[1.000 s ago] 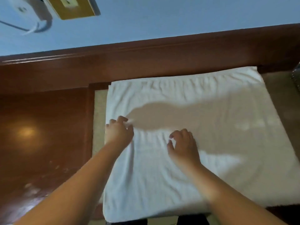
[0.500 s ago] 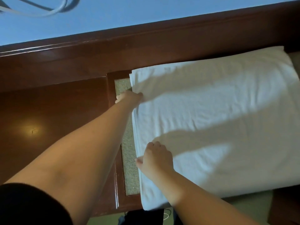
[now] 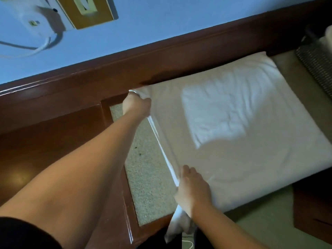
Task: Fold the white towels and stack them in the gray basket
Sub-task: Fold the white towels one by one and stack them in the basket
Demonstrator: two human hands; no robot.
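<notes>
Two hands are now working the left edge of the white towel [image 3: 242,133], where a second ago they were pressing on its middle; half a second ago they were arriving at this edge, and by now it is rising off the surface, so I judge a fold across toward the right is beginning. Starting at the upper left of the frame, a wall plate [image 3: 86,11] and a pale cable [image 3: 41,47] are showing against the blue wall, with the dark wooden ledge [image 3: 71,94] running below them. Moving right, the left hand [image 3: 136,105] is reaching far forward on a long straight arm, fingers curled round the towel's far left corner and bunching it. Below it a speckled inset panel [image 3: 149,186] is lying bare beside the lifted edge. At lower centre the right hand [image 3: 193,189] is gripping the near left corner, knuckles up, fingers tucked over the hem, with loose cloth hanging beneath the wrist. The towel itself is filling the centre and right of the frame, flat except along that edge. At the far upper right, the gray basket [image 3: 316,62] is sitting just beyond the towel, seemingly with white cloth already inside.
</notes>
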